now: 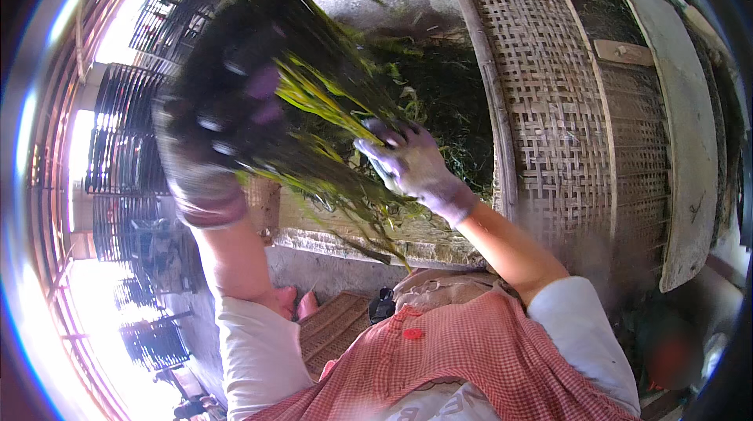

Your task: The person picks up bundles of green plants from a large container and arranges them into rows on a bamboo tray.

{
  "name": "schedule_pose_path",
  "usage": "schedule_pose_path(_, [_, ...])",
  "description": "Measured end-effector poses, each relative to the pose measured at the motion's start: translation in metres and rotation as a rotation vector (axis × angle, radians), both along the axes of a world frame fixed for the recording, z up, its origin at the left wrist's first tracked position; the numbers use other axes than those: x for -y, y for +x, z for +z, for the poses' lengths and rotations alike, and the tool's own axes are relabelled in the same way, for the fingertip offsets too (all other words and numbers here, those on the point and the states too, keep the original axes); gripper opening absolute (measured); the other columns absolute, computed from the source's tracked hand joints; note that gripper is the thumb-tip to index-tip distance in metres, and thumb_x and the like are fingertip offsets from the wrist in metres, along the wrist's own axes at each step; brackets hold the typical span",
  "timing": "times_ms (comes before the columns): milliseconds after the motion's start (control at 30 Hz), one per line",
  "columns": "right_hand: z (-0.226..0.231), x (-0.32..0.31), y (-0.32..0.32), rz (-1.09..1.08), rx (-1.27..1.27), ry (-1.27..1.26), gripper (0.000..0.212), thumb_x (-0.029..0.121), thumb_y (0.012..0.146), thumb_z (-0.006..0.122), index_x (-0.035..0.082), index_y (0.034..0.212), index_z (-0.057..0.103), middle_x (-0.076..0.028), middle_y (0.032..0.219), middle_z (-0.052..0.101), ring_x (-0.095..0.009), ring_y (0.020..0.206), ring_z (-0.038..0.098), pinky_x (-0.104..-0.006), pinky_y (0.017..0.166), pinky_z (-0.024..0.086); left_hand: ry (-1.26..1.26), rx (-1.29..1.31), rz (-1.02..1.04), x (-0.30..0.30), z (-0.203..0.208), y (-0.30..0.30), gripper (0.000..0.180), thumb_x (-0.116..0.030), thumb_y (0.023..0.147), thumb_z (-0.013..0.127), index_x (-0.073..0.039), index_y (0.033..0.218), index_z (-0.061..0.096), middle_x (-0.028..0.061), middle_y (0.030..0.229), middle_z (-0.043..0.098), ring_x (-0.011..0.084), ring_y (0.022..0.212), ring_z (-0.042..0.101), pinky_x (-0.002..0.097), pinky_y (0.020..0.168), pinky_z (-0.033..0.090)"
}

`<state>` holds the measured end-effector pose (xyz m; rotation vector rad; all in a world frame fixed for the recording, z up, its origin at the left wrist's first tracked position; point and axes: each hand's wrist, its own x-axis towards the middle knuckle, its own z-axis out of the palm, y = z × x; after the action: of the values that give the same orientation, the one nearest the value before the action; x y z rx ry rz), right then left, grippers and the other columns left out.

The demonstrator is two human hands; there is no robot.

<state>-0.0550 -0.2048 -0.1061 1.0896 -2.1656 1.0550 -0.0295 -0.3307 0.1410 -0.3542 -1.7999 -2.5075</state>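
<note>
A bunch of long, thin green grass-like stalks (325, 99) slants across the upper middle, its dark far end smeared by motion. My left hand (192, 158), in a stained glove with a purple cuff, is closed on its upper left part; most of its fingers are dark and blurred. My right hand (416, 158), in a pale purple-and-white glove, grips some of the same stalks lower down to the right. Loose strands trail below both hands. Under them lies a heap of dark green stalks (451, 91) inside a wooden-edged bin.
The bin's pale front edge (353, 240) runs just ahead of my body. A woven bamboo panel (541, 91) with wooden bars stands on the right, beside a long board (690, 131). Dark slatted racks (125, 131) line the left by a bright window. A woven mat (337, 327) lies below.
</note>
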Motion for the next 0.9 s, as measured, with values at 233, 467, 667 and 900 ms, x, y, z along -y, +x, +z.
schedule_pose_path(233, [-0.044,-0.030,0.041,0.034,0.158,0.149,0.041,0.021,0.083,0.048,0.021,0.123,0.052,-0.007,0.133,0.045,-0.026,0.116,0.048,-0.0449,0.102,0.034,0.225,-0.002,-0.432,0.035,0.067,0.002,0.044,-0.015,0.090,0.049,0.010,0.124,0.035,0.0045,0.074,0.048,0.0064,0.056,0.045,0.0155,0.043,0.039])
schedule_pose_path(467, [-0.059,-0.098,0.085,-0.011,1.006,0.434,0.034,0.012,0.081,0.056,0.013,0.115,0.059,-0.011,0.101,0.065,-0.020,0.080,0.062,-0.0286,0.076,0.052,0.267,0.011,-0.192,0.021,0.005,0.012,0.051,-0.018,0.080,0.064,0.003,0.122,0.042,0.0014,0.079,0.046,0.0038,0.062,0.042,0.0131,0.049,0.038])
schedule_pose_path(667, [0.056,-0.089,0.078,0.602,0.962,-0.684,0.056,0.003,0.080,0.065,0.001,0.131,0.042,-0.011,0.132,0.047,-0.020,0.123,0.044,-0.0301,0.098,0.040,0.292,0.530,-0.352,0.018,-0.051,0.022,0.032,-0.016,0.093,0.045,0.001,0.120,0.046,0.0033,0.082,0.047,0.0020,0.054,0.039,0.0163,0.039,0.034])
schedule_pose_path(900, [0.046,-0.053,0.033,1.341,1.464,-1.677,0.039,0.025,0.095,0.042,-0.001,0.124,0.046,-0.012,0.119,0.054,-0.023,0.114,0.050,-0.0416,0.101,0.038,-0.193,0.680,-0.409,-0.009,-0.110,0.075,0.020,-0.019,0.090,0.055,-0.001,0.100,0.057,0.0022,0.068,0.053,0.0036,0.046,0.040,0.0180,0.037,0.029])
